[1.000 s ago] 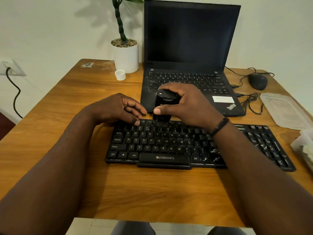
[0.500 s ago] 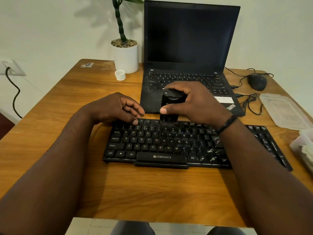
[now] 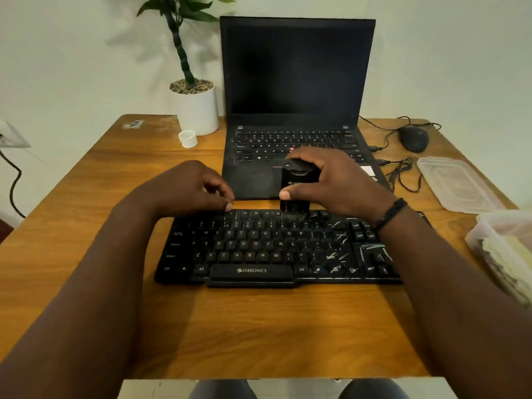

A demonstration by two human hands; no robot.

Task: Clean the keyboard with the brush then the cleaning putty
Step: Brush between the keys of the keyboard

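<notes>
A black Zebronics keyboard [image 3: 259, 249] lies across the wooden desk [image 3: 259, 326]. White streaks mark its right-hand keys. My right hand [image 3: 334, 182] grips a black block-shaped brush [image 3: 295, 185], thumb on its front face, with the bristles down on the top key row right of centre. My left hand [image 3: 190, 188] rests with curled fingers on the keyboard's top left edge, fingertips touching the keys. An open plastic tub [image 3: 501, 246] with pale contents sits at the right edge; whether that is the putty I cannot tell.
An open black laptop [image 3: 296, 90] stands just behind the keyboard. A white plant pot [image 3: 198, 110] and a small white cap [image 3: 188, 138] stand at the back left. A wired mouse [image 3: 413, 138], cables and a clear tub lid [image 3: 454, 182] occupy the back right.
My right hand has slid the brush rightward along the top key row. My left hand has stayed on the keyboard's upper left edge. The camera view has tilted upward.
</notes>
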